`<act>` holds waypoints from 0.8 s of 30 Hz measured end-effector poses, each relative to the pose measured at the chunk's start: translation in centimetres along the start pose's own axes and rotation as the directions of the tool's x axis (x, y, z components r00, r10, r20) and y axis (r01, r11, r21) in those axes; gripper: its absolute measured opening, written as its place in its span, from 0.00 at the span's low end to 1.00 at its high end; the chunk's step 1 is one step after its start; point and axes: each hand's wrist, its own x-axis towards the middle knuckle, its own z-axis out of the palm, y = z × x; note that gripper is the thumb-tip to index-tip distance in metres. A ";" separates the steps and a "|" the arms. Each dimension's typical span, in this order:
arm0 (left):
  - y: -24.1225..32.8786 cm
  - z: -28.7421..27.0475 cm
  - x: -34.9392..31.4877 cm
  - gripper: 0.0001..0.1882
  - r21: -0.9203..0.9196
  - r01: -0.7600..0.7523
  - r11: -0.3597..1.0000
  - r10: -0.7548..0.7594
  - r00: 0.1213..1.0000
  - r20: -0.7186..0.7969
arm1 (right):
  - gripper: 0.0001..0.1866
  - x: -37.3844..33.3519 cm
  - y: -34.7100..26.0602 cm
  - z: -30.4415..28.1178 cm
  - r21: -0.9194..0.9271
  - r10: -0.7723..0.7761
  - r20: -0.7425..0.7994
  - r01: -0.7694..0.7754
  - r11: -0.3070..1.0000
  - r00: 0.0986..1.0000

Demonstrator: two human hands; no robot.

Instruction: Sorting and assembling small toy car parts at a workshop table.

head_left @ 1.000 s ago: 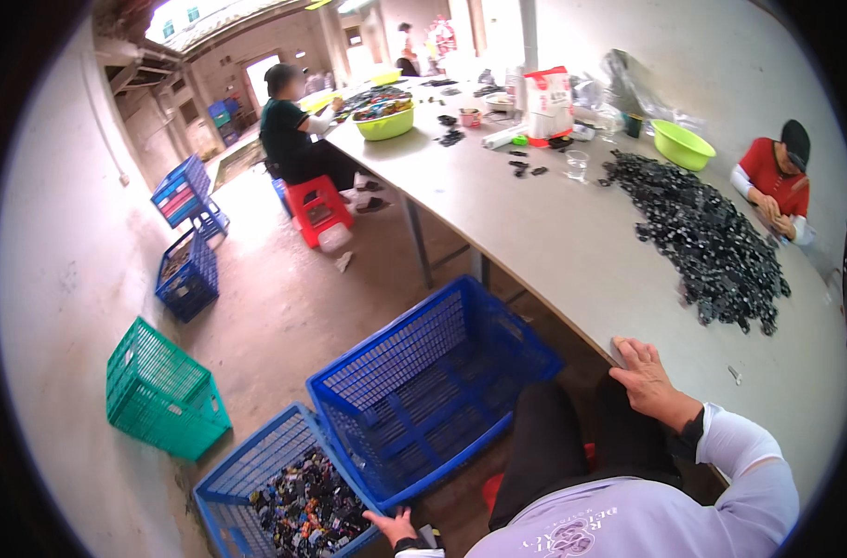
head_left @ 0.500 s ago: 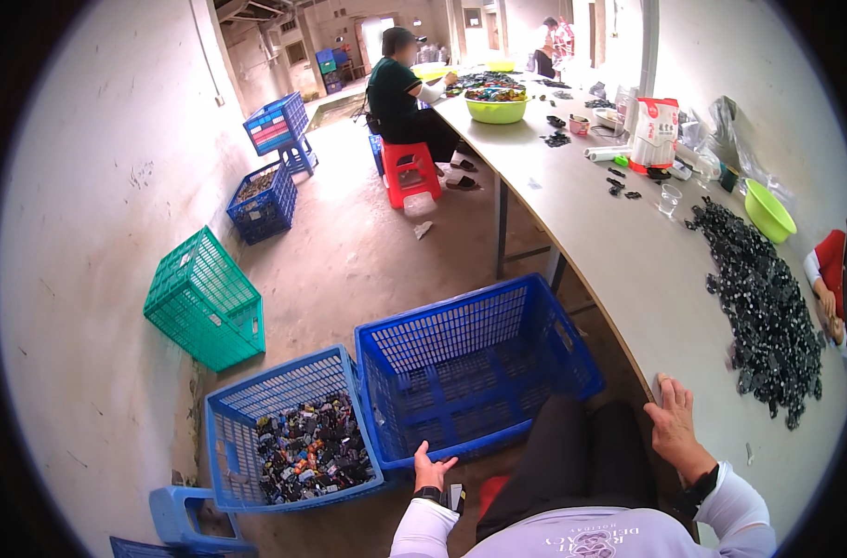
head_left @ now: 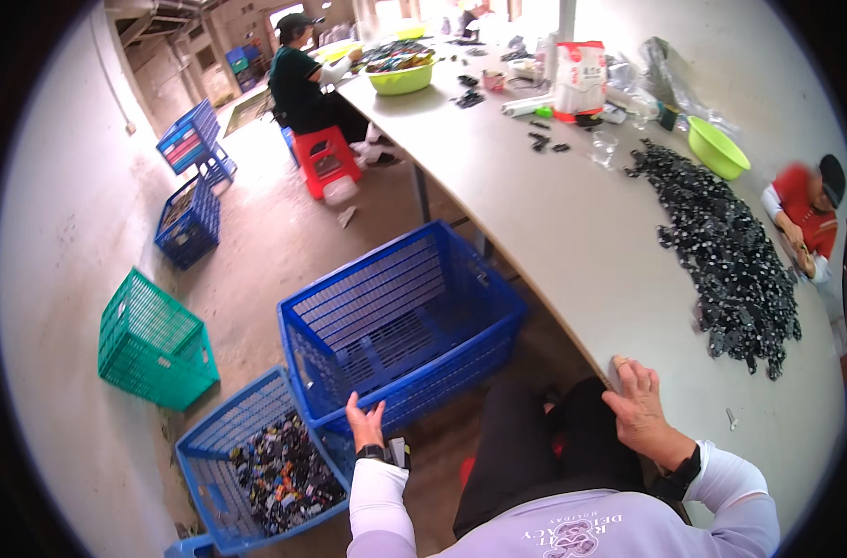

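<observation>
- Left hand [head_left: 366,426] is covering a bit of the dark blue crate's near wall [head_left: 442,372]!
- Black pieces [head_left: 721,260] are running together, too small for telling apart.
- Lower edge is cutting off something blue [head_left: 191,547].

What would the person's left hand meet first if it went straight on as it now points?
Probably the dark blue plastic crate, at its near wall; depth is unclear, and the left hand may be touching it.
</observation>
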 end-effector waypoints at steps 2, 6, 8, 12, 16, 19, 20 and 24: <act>-1.1 -2.0 2.6 0.30 -0.102 0.109 0.989 -0.128 0.971 -0.203 | 0.12 0.3 -0.4 0.1 0.010 -0.014 0.013 0.013 1.000 1.000; -5.0 -0.6 2.1 0.40 -0.034 0.327 0.944 -0.326 0.916 -0.235 | 0.12 -0.3 -0.1 -0.4 -0.019 0.010 0.072 -0.008 1.000 0.997; -7.2 1.3 0.7 0.40 -0.016 0.421 0.907 -0.420 0.901 -0.109 | 0.13 -0.3 -0.2 -0.3 -0.042 0.014 0.051 -0.012 0.999 0.999; -10.0 5.8 0.5 0.28 0.060 0.546 0.836 -0.530 0.830 -0.173 | 0.12 -0.1 -0.4 -0.4 -0.048 0.004 0.072 -0.001 0.999 0.997; -10.2 10.5 1.6 0.23 0.617 0.305 0.726 -0.288 0.949 -0.130 | 0.13 -0.1 -0.2 -0.3 -0.058 0.012 0.091 -0.007 0.998 0.996; -10.2 10.4 2.3 0.26 0.970 -0.061 0.234 0.233 0.972 0.005 | 0.13 0.0 -0.2 -0.2 -0.066 0.009 0.082 -0.004 0.998 0.997; -9.6 10.4 2.2 0.30 0.974 -0.054 0.222 0.179 0.984 0.013 | 0.13 0.1 -0.2 -0.2 -0.066 0.005 0.086 0.001 0.998 0.996; -8.8 8.9 2.1 0.30 0.985 -0.164 -0.055 -0.139 0.978 0.155 | 0.12 0.0 0.1 -0.1 -0.070 0.003 0.083 0.003 0.998 0.997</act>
